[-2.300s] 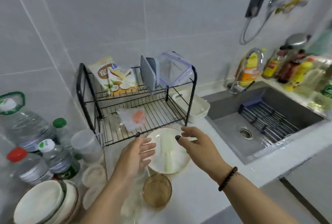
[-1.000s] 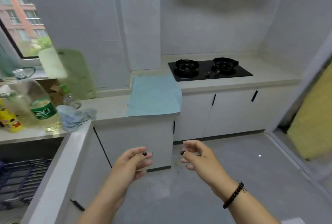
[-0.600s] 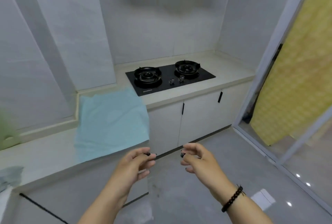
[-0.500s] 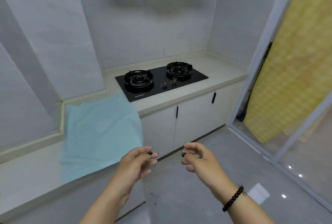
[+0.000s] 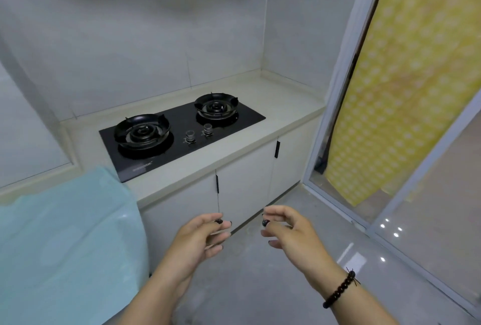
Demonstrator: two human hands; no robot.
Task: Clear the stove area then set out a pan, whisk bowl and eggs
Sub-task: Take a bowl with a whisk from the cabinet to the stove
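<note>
The black two-burner gas stove (image 5: 182, 132) sits in the pale counter (image 5: 281, 106) ahead, with nothing on its burners. My left hand (image 5: 200, 241) and my right hand (image 5: 289, 233) are raised side by side over the floor, well short of the counter. Each pinches thumb to forefinger, as if on a rim. Between and below them is only a faint glassy shimmer, which looks like a clear bowl (image 5: 242, 249) held from both sides. No pan or eggs are in view.
A light blue cloth (image 5: 65, 233) drapes over the nearer counter at the lower left. White cabinet doors (image 5: 244, 184) stand below the stove. A sliding glass door (image 5: 390, 168) with a yellow patterned curtain is on the right. Grey floor lies below my hands.
The view has swung from the dish rack and sink, past the window counter, to the stove. My hands have kept the same pinching pose throughout, and the stove is now nearer.
</note>
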